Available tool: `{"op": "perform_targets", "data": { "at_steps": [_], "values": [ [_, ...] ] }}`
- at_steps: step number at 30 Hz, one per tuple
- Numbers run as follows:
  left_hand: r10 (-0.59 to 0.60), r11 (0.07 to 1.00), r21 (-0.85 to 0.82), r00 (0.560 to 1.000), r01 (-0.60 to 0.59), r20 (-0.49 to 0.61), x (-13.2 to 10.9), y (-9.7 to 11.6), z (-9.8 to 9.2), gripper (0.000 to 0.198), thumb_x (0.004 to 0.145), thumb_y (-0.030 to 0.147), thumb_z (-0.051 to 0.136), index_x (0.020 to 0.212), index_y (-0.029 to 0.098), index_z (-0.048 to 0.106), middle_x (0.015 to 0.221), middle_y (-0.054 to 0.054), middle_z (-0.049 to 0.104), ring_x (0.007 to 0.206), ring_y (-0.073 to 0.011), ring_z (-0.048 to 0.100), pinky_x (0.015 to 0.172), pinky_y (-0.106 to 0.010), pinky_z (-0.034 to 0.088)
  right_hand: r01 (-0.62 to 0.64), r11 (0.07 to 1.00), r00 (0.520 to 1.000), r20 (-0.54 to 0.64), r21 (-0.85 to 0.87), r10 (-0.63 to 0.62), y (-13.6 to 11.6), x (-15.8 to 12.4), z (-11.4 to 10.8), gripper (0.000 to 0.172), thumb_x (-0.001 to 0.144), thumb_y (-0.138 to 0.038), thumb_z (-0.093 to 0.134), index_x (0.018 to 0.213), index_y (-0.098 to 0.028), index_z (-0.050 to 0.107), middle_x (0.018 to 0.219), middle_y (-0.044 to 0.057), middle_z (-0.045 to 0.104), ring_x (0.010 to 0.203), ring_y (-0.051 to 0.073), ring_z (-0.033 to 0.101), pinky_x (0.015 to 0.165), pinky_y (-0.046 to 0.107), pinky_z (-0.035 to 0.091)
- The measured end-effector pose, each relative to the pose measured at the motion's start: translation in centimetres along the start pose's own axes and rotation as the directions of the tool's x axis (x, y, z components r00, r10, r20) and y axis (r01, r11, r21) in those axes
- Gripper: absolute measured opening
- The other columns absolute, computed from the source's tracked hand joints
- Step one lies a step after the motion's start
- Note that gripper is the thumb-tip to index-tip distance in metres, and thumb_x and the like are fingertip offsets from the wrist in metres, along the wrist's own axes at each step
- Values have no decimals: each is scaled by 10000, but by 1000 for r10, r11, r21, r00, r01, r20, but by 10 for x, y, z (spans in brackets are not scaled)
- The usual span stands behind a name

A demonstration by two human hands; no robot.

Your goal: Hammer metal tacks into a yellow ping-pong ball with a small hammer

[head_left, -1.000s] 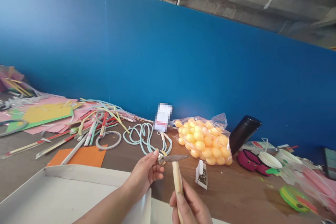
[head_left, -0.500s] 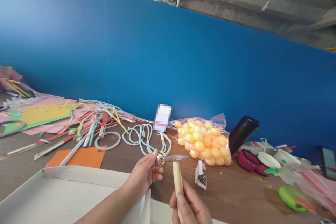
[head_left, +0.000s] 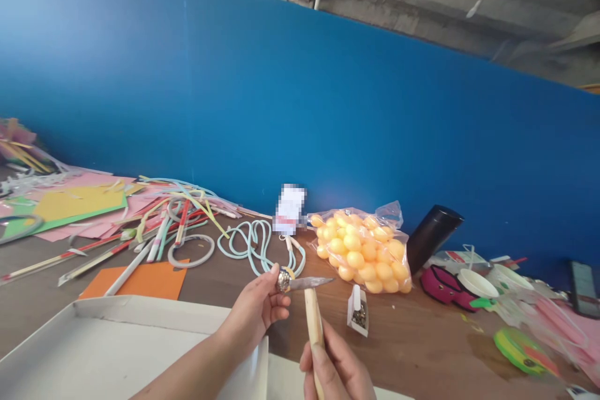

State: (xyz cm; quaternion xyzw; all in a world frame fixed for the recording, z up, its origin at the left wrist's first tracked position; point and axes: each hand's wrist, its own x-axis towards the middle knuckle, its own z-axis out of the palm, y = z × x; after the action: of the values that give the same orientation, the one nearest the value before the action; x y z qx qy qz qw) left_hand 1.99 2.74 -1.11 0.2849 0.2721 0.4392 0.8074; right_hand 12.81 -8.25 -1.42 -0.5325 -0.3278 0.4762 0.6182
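My left hand [head_left: 255, 306] grips a small knife [head_left: 307, 283] by its short, ornate silvery end, thumb on top. The blade points right, roughly level. Below the blade, my right hand [head_left: 337, 362] has its fingers wrapped round a pale wooden stick [head_left: 313, 315], held nearly upright. The stick's top end is right at the blade's lower edge; whether they touch I cannot tell. My right palm and fingers hide the stick's lower part. Just right of the stick stands a small open white box [head_left: 357, 312] with little metal pieces inside.
A white tray [head_left: 140, 309] lies at front left. Behind my hands are a coiled light-blue cord [head_left: 250, 247] and a clear bag of orange balls [head_left: 360, 250]. A black cylinder [head_left: 434, 234] leans near the blue wall [head_left: 300, 100]. Paper and tubes clutter the left, a green-yellow tape measure [head_left: 520, 350] the right.
The whole view has shifted very slightly. Both hands keep the same hold, and the knife and stick stay in nearly the same place relative to each other.
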Motion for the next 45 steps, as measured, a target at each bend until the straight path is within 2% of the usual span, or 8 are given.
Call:
{"op": "perform_targets", "data": {
  "at_steps": [6, 10, 15, 27, 31, 35, 40, 45],
  "values": [
    [-3, 1000, -4, 1000, 3, -2, 0, 0, 0, 281, 781, 412, 580, 787, 132, 547, 661, -1, 546, 522, -68, 543, 436, -160, 481, -12, 1000, 1000, 1, -29, 12, 1, 1, -1, 581, 705, -500, 644, 1181, -177, 559, 591, -30, 527, 306, 24, 431, 320, 129, 205],
    [-4, 1000, 6, 1000, 4, 14, 0, 0, 0, 281, 787, 405, 574, 828, 128, 555, 718, -18, 572, 523, -64, 542, 434, -163, 482, 10, 1000, 1000, -6, -10, -10, 1, 1, 0, 565, 705, -503, 639, 1159, -174, 567, 593, -32, 525, 305, 17, 426, 318, 125, 199],
    [-8, 1000, -2, 1000, 8, -6, 1, 0, -1, 293, 777, 422, 580, 764, 133, 539, 630, 7, 536, 510, -69, 541, 426, -159, 480, 1, 1000, 1000, 5, -26, -1, 1, 0, 3, 599, 686, -522, 646, 1162, -166, 571, 575, -34, 524, 296, 16, 410, 316, 129, 203],
    [-5, 1000, 2, 1000, 5, 16, 0, -2, -1, 308, 777, 438, 573, 817, 133, 558, 711, -17, 579, 518, -67, 551, 429, -164, 489, 0, 1000, 1000, -30, -6, 0, 0, 0, 2, 594, 683, -514, 653, 1152, -160, 569, 586, -29, 530, 303, 29, 430, 319, 135, 198],
    [-4, 1000, -2, 1000, 4, 5, 0, 0, 1, 295, 776, 428, 579, 778, 134, 550, 649, 0, 553, 513, -71, 549, 427, -161, 486, -22, 999, 1000, -17, -40, 21, 0, -1, 2, 598, 686, -519, 649, 1164, -169, 566, 576, -35, 524, 294, 25, 428, 316, 129, 205],
    [-9, 1000, 8, 1000, 8, 20, -1, 1, 1, 303, 785, 430, 565, 811, 129, 557, 725, -30, 592, 518, -68, 552, 430, -163, 489, 10, 1000, 999, -39, -15, -11, 1, -1, 2, 592, 690, -510, 645, 1168, -171, 561, 588, -33, 529, 300, 27, 430, 316, 132, 204],
    [-3, 1000, -2, 1000, 3, 13, -1, -1, 0, 285, 779, 418, 579, 758, 137, 543, 621, 7, 542, 510, -72, 552, 431, -157, 484, -8, 999, 1000, -14, -49, 7, 2, 0, 2, 607, 686, -520, 644, 1171, -162, 571, 577, -26, 531, 293, 26, 411, 309, 135, 206],
    [-1, 1000, 23, 999, 0, 40, -1, 0, 1, 289, 785, 424, 568, 795, 136, 545, 720, -27, 593, 523, -73, 561, 430, -162, 484, 3, 999, 1000, -12, -43, -4, 2, 1, 0, 601, 689, -523, 643, 1171, -170, 570, 588, -24, 531, 302, 35, 432, 321, 141, 211]
  ]
}}
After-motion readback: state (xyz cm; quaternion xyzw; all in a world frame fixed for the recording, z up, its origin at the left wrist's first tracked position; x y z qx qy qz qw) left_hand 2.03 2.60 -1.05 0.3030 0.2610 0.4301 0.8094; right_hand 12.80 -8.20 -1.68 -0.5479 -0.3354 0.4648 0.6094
